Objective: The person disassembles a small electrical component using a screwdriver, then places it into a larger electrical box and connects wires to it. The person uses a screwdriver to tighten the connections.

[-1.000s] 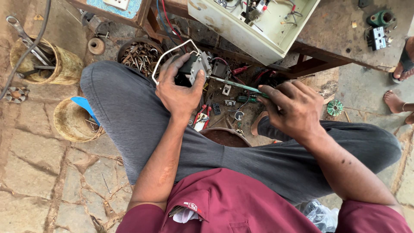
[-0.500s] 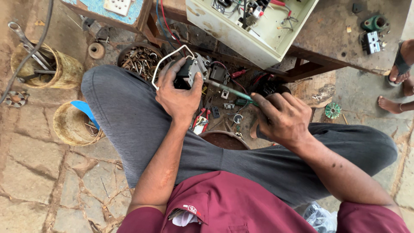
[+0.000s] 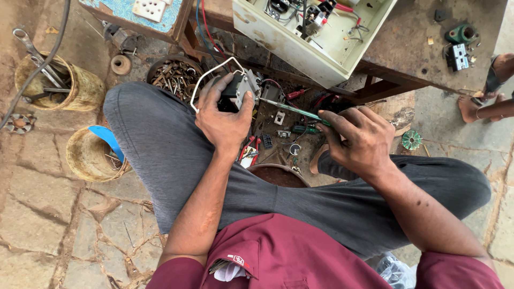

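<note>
I sit cross-legged in grey trousers. My left hand [image 3: 224, 119] grips a small dark electrical part [image 3: 238, 90] with a metal bracket, held over my left knee. A white wire loop [image 3: 204, 79] curls out from it. My right hand [image 3: 357, 140] holds a green-handled screwdriver [image 3: 293, 111]; its thin shaft points left, and the tip sits at the part's right side. Between my knees lie small parts, red wires and pliers [image 3: 270, 140] on the ground.
A cream metal box [image 3: 278, 38] with wiring inside rests on a low wooden table [image 3: 423, 59]. A bowl of rusty screws [image 3: 172, 75], a can holding spanners [image 3: 80, 88] and a second can [image 3: 88, 158] stand at left. Another person's foot [image 3: 484, 104] shows at right.
My right hand has shifted a little left and up, bringing the screwdriver tip against the part. My left hand keeps the part in the same spot.
</note>
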